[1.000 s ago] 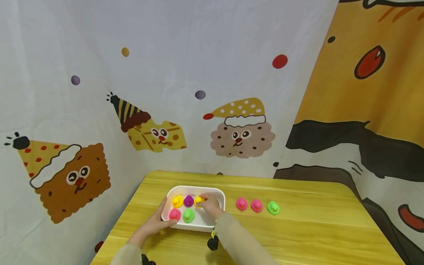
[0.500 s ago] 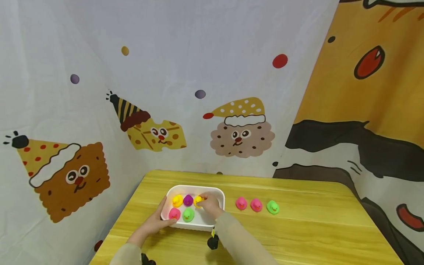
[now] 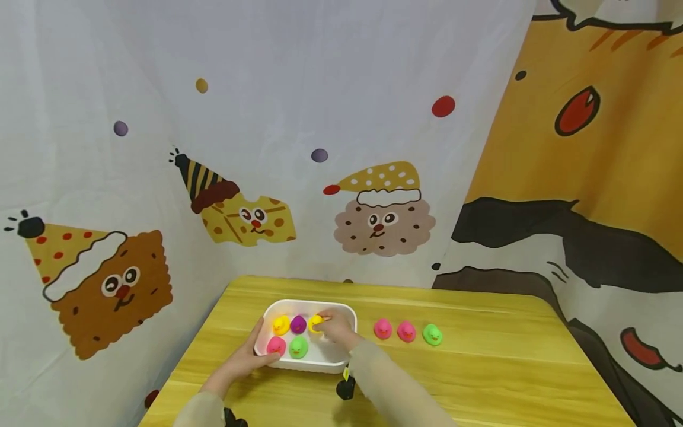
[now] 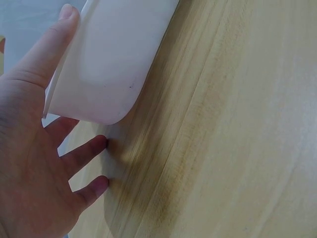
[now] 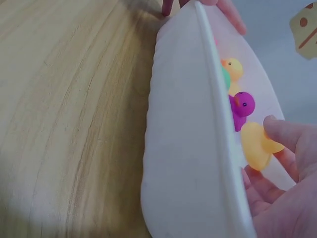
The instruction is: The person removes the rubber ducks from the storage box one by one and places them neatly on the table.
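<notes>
A white plastic tray (image 3: 305, 366) stands on the wooden table with small rubber ducks in it. At its left end my left hand (image 3: 246, 357) holds the corner, the thumb over the near rim and the other fingers spread along the outside. Inside the tray my right hand (image 3: 338, 330) pinches a yellow duck (image 5: 256, 144) between thumb and fingers, at the right of the back row. Beside that one sit a purple duck (image 3: 298, 324) and another yellow duck (image 3: 280, 325). The front row has a pink duck (image 3: 275, 344), partly behind my left thumb, and a green duck (image 3: 298, 347).
To the tray's right, two pink ducks (image 3: 382, 328) and a green duck (image 3: 432, 334) sit in a row on the table (image 3: 480, 367). A cloth backdrop (image 3: 267, 118) with cartoon prints hangs behind and to the left of the table.
The head view has shifted slightly, so the table and the prints at right sit further left in it. Both hands keep their places at the tray, the right one still pinching the yellow duck.
</notes>
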Action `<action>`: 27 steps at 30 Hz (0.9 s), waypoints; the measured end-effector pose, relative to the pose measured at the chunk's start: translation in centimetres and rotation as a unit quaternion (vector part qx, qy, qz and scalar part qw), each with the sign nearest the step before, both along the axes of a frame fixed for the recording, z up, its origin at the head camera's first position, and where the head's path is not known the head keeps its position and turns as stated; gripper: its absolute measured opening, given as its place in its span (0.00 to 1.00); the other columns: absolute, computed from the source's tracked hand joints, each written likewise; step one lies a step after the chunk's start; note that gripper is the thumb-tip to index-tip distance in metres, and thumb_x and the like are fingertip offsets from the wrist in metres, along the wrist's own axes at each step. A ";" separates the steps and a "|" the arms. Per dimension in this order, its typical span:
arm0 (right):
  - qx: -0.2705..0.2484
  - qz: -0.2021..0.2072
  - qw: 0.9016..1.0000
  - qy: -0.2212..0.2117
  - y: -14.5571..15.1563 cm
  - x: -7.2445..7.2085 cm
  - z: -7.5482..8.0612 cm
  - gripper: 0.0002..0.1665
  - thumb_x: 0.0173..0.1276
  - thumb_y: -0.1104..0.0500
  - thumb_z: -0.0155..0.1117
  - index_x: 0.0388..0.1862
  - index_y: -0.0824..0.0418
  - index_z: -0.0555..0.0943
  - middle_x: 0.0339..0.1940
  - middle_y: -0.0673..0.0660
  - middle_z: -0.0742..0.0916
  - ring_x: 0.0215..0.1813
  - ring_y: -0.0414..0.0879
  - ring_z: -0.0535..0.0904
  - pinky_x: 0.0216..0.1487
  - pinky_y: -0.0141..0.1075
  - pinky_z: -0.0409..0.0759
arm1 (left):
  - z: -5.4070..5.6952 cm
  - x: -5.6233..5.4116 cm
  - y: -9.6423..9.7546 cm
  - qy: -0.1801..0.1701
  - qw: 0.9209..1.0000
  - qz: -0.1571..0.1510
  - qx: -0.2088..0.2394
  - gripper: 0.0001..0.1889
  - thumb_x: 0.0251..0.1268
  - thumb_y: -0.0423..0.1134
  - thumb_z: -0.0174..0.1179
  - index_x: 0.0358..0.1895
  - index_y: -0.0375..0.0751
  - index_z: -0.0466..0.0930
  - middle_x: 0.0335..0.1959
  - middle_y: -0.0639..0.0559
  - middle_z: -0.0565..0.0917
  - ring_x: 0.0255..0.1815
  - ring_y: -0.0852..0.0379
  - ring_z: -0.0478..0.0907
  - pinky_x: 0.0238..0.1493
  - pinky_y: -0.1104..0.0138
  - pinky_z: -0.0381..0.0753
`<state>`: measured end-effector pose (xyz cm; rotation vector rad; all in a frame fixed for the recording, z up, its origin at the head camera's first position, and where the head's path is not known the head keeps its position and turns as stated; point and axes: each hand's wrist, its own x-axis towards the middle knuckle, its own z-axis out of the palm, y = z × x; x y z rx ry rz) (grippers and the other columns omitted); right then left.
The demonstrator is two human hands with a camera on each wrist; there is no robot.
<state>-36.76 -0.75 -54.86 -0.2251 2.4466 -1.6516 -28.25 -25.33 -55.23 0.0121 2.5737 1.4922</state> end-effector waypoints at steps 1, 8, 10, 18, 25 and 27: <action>-0.004 0.002 1.000 -0.005 0.0 0.1 0.1 0.21 0.58 0.63 0.73 0.50 0.66 0.82 0.37 0.54 0.85 0.27 0.43 0.77 0.28 0.34 0.79 | 0.0 0.0 0.0 -0.001 1.000 0.000 -0.002 0.57 0.57 0.46 0.71 0.78 0.42 0.34 0.74 0.25 0.48 0.70 0.26 0.54 0.65 0.35 0.53; -0.008 0.007 1.000 -0.018 0.0 0.3 1.9 0.21 0.58 0.59 0.73 0.51 0.59 0.83 0.44 0.57 0.85 0.30 0.44 0.76 0.23 0.30 0.71 | 0.0 0.1 -0.4 0.001 1.000 -0.007 0.010 0.57 0.57 0.45 0.70 0.78 0.40 0.33 0.75 0.26 0.45 0.71 0.27 0.50 0.67 0.36 0.49; -0.001 0.007 1.000 -0.020 0.2 0.4 2.3 0.21 0.58 0.58 0.73 0.52 0.58 0.83 0.47 0.58 0.85 0.30 0.43 0.76 0.23 0.29 0.70 | 0.0 0.1 -0.5 0.004 1.000 -0.012 0.015 0.58 0.57 0.44 0.70 0.78 0.39 0.32 0.75 0.27 0.43 0.72 0.27 0.48 0.68 0.36 0.47; -0.007 0.036 0.999 -0.010 1.4 0.6 3.3 0.20 0.58 0.61 0.73 0.50 0.62 0.83 0.42 0.57 0.85 0.35 0.45 0.78 0.43 0.48 0.80 | -0.1 0.0 -0.5 0.006 1.000 -0.020 -0.001 0.58 0.57 0.46 0.70 0.78 0.38 0.32 0.75 0.26 0.43 0.72 0.26 0.48 0.67 0.35 0.48; 0.008 0.057 0.998 0.004 3.0 0.9 4.7 0.20 0.60 0.60 0.72 0.51 0.63 0.83 0.41 0.55 0.84 0.39 0.46 0.77 0.44 0.49 0.79 | -0.1 -0.2 -0.4 -0.004 1.000 -0.021 0.009 0.58 0.58 0.48 0.69 0.78 0.40 0.31 0.75 0.28 0.41 0.73 0.26 0.45 0.67 0.34 0.45; 0.015 0.058 0.998 0.007 3.5 0.9 5.0 0.21 0.60 0.59 0.72 0.52 0.62 0.82 0.42 0.55 0.84 0.38 0.46 0.77 0.39 0.44 0.78 | -0.1 -0.2 -0.4 -0.004 1.000 -0.023 0.011 0.58 0.59 0.48 0.68 0.78 0.40 0.30 0.76 0.28 0.41 0.73 0.26 0.44 0.67 0.34 0.44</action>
